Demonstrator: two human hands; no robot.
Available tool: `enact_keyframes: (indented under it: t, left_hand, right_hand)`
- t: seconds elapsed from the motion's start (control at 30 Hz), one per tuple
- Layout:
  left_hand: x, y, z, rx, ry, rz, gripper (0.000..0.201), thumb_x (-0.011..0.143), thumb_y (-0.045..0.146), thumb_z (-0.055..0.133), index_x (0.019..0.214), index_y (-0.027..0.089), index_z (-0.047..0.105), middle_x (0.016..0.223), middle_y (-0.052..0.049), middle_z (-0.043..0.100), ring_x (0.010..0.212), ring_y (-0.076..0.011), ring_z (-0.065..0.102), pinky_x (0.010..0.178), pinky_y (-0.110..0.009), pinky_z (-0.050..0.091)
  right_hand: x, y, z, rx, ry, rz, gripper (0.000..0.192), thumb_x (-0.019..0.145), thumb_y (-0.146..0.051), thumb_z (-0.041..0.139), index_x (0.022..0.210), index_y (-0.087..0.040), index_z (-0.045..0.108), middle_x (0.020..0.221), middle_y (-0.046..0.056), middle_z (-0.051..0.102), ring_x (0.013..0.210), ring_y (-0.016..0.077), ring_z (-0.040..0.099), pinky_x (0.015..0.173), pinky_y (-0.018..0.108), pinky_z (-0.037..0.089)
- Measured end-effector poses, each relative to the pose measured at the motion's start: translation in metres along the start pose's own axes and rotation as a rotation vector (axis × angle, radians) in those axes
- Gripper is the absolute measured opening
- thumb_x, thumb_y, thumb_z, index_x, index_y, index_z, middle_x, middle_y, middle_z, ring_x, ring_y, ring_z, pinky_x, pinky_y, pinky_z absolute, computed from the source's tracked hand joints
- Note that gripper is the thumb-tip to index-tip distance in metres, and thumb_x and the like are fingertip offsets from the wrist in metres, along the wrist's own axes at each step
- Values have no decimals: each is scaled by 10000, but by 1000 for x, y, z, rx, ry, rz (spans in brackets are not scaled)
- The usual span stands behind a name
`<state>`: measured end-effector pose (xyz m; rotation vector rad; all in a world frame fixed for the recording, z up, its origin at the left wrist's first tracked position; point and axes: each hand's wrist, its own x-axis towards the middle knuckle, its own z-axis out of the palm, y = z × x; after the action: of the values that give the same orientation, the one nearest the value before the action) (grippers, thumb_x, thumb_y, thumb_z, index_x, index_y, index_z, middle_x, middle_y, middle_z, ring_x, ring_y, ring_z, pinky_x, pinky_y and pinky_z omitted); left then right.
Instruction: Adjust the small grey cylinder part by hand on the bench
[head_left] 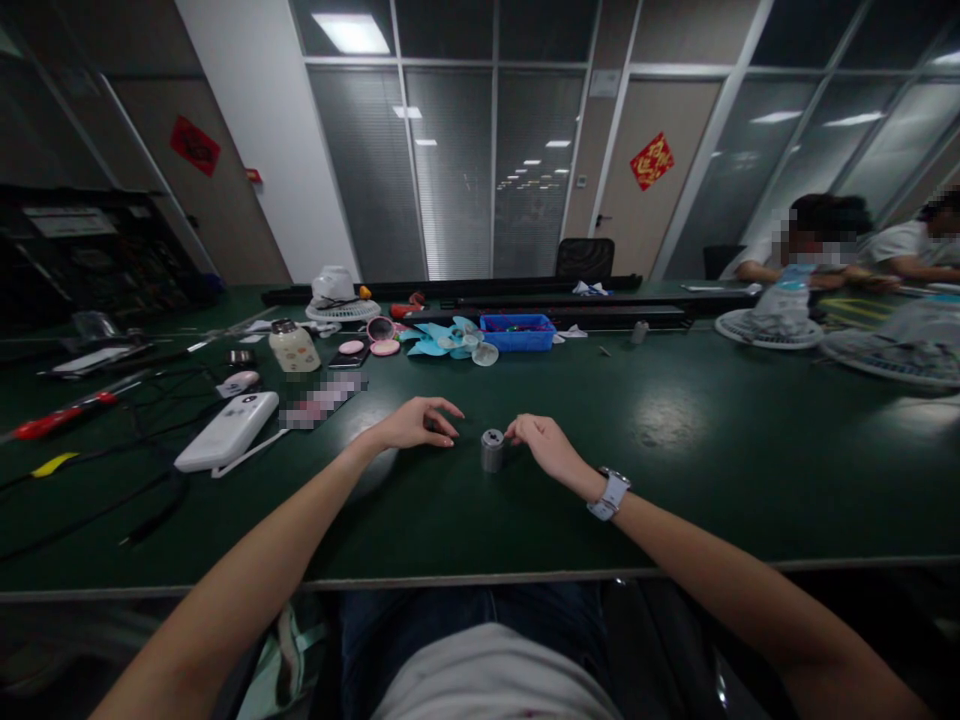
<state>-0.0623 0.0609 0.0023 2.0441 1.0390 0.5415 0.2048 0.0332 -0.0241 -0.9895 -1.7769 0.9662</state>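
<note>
Pale shirt (491, 680) faces green tabletop (720, 480) and glass partition (457, 180), left hand (415, 423) wide, right hand's (547, 447) grip unclear.

Left hand (417, 424), one; right hand (549, 449), one; small grey cylinders (492, 458), two; wristwatch (611, 494), one; white rectangular device (229, 432), one; patterned bottle (296, 350), one; blue basket (517, 341), one; red diamond-shaped door signs (652, 161), two; red-handled tool (67, 414), one; green tabletop (757, 460), one; co-workers in view (759, 260), two
</note>
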Motion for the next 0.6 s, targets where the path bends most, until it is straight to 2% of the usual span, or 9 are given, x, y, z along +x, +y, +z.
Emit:
enact_keyframes:
  t: [0.13,0.23,0.3,0.43,0.6]
  left_hand:
    - [1,-4,-2,97,30,4,589,654,378,812,1173,167,629,996,-82,751,916,-224,680,775,-297,492]
    - [2,-5,-5,196,60,-10,579,613,401,832,1133,191,688,962,-60,732,856,-217,643,729,-279,464]
    - [2,-5,-6,256,71,-23,504,617,414,826,1070,213,737,934,-51,722,828,-213,618,703,-269,438]
    - [3,-4,-4,330,96,-38,330,661,422,791,933,236,794,901,-43,722,825,-207,593,693,-253,408]
    - [2,-6,-7,359,119,-112,360,609,468,806,874,225,794,813,-23,734,752,-191,606,624,-231,395]
  right_hand:
    - [-2,-4,2,-2,-27,-42,240,840,-159,412,655,-184,563,796,16,623,832,172,601,763,289,449]
    - [-2,-7,3,-1,-41,-38,201,882,-183,409,841,-184,606,915,28,634,862,168,608,804,309,461]
    - [-3,-9,4,0,-67,-30,199,927,-262,427,957,-185,608,998,44,643,906,173,614,841,326,466]
    - [-7,-15,7,-10,-160,-20,293,929,-396,524,1130,-191,582,1097,69,650,1008,185,614,913,351,463]
    - [-13,-22,9,-53,-262,-27,417,859,-419,651,1209,-210,567,1174,70,630,1066,205,604,955,384,460]
